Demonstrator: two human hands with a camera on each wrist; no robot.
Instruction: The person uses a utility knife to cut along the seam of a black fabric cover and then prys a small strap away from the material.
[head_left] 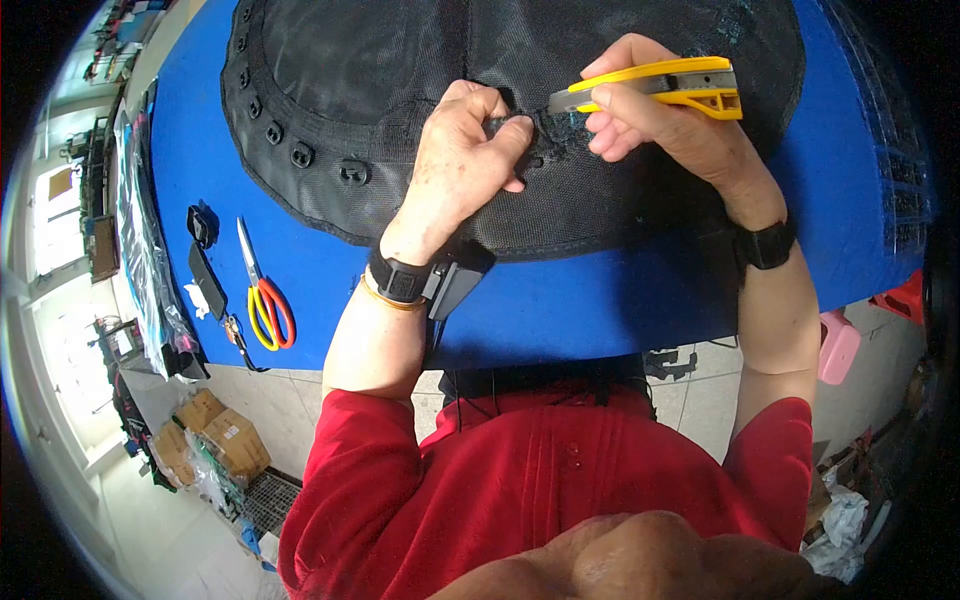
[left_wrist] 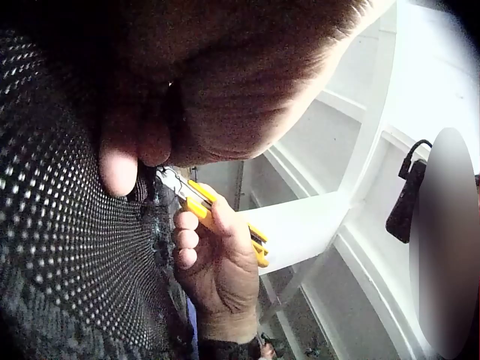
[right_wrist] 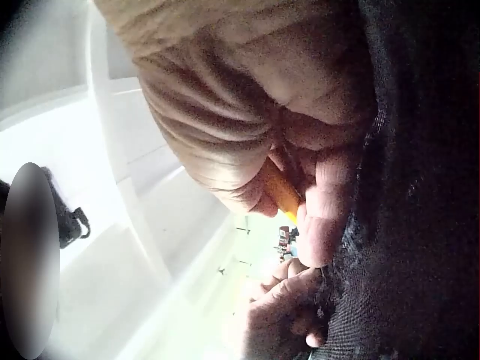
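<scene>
A large rounded piece of black mesh fabric point(head_left: 620, 215) lies over the blue table, with black plastic clips point(head_left: 301, 154) along its curved left border. My left hand point(head_left: 455, 155) pinches the fabric at a seam, thumb against curled fingers. In my right hand point(head_left: 690, 145) is a yellow utility knife point(head_left: 665, 80), gripped between thumb and fingers, its blade pointing left toward the left hand. The blade tip is right at the seam, also seen in the left wrist view, where the knife point(left_wrist: 199, 202) shows beyond the mesh point(left_wrist: 82, 225). My right palm hides most of it in the right wrist view.
Red-and-yellow-handled scissors point(head_left: 265, 305) lie on the blue table point(head_left: 540, 310) at the left, beside a black strap-like item point(head_left: 207, 280). Plastic-wrapped material point(head_left: 150, 250) runs along the table's left edge. Cardboard boxes point(head_left: 230, 440) and a pink stool point(head_left: 838, 347) stand on the floor.
</scene>
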